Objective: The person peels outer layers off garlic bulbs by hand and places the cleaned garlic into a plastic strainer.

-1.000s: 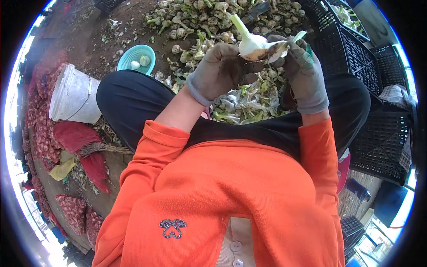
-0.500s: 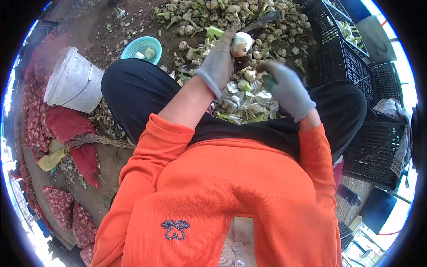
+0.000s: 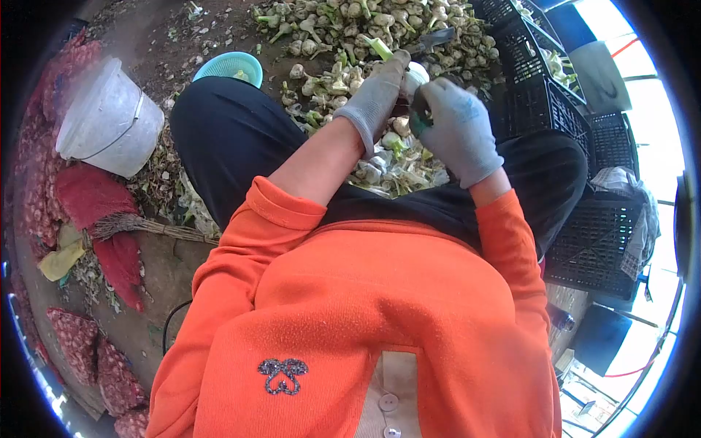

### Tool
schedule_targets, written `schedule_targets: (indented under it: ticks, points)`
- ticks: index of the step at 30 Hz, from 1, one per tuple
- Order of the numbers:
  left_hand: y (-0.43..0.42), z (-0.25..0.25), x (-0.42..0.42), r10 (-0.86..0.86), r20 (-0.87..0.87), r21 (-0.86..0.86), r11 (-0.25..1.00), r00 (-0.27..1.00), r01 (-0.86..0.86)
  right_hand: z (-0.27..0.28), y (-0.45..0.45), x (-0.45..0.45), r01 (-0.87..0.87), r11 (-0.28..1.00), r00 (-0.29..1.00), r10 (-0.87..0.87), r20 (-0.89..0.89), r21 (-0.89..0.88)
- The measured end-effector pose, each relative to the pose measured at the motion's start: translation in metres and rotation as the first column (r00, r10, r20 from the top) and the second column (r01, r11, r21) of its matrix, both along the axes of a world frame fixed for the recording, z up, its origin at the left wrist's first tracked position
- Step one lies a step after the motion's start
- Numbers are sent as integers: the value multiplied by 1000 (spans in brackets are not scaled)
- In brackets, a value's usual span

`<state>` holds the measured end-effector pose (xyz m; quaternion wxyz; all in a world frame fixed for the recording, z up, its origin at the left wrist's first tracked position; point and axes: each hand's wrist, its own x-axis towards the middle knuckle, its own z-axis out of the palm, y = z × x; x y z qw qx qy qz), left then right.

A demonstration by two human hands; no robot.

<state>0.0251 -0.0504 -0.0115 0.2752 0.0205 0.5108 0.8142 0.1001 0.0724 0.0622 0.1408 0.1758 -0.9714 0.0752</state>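
In a grey glove, my left hand [image 3: 380,95] is closed round a white garlic bulb [image 3: 417,76], whose green stem points up and to the left past the fingers. My right hand [image 3: 456,125], also gloved, touches or nearly touches the bulb's right side with bent fingers. Something green shows at its fingertips; whether they grip a bit of skin is hidden. Below both hands lie loose peelings [image 3: 394,171] between my legs. Beyond them a large heap of garlic with stems [image 3: 321,29] covers the ground.
A turquoise basket [image 3: 252,67] stands beyond my left knee, with a white bucket [image 3: 109,120] further left. Black crates [image 3: 595,241] line the right side. A twig broom [image 3: 168,230], red cloth and net sacks [image 3: 120,376] lie at left. A dark blade-like tool rests on the heap.
My right hand swung away from the bulb and has come back to its side. The bulb was turned in my left hand and now shows cleaner white skin. The view has shifted slightly.
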Motion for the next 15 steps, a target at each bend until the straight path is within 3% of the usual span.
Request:
schedule_targets:
  ticks: [2,5,7,13,15]
  points:
    - [-5,-1,-9,22,-30,26,999,999,-21,2,-2,3,8,1000,998,-8,62,4]
    - [-7,-6,-13,13,-58,-55,998,998,-16,0,3,-3,42,991,993,-55,-100,-125]
    - [-3,6,-1,55,17,-58,997,998,-54,-5,7,-11,-16,993,987,-3,-161,-118]
    - [3,-15,-1,59,172,-22,998,983,-56,-39,21,-27,-15,994,999,10,-45,-106]
    - [5,-27,-4,59,188,-95,995,981,-42,-47,27,-28,-22,994,999,17,-49,-106]
